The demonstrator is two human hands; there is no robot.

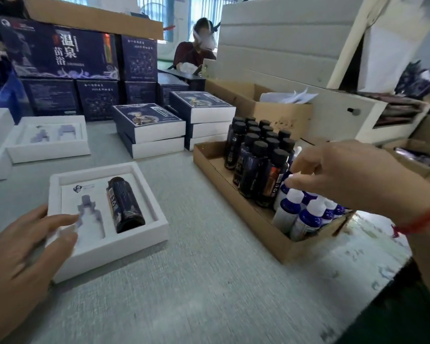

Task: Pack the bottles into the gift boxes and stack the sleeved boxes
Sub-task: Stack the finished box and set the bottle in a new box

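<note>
A white gift box [144, 240] lies open on the grey table in front of me. One dark bottle [125, 204] lies in its right slot; the left slot is bare. My left hand [27, 247] rests with straight fingers on the box's left rim. My right hand [343, 180] hovers over a cardboard tray [236, 202] at the right, its fingers reaching down to the white-capped blue bottles [308, 217]. Several dark black-capped bottles [256, 155] stand upright in the same tray. Two stacks of sleeved boxes [149, 122] [204, 105] stand behind.
Another open white box [50, 150] lies at the left, with more white boxes at the left edge. Large navy cartons [60, 53] are stacked at the back. A brown carton [266, 108] and white foam panels stand at the right. A person sits behind.
</note>
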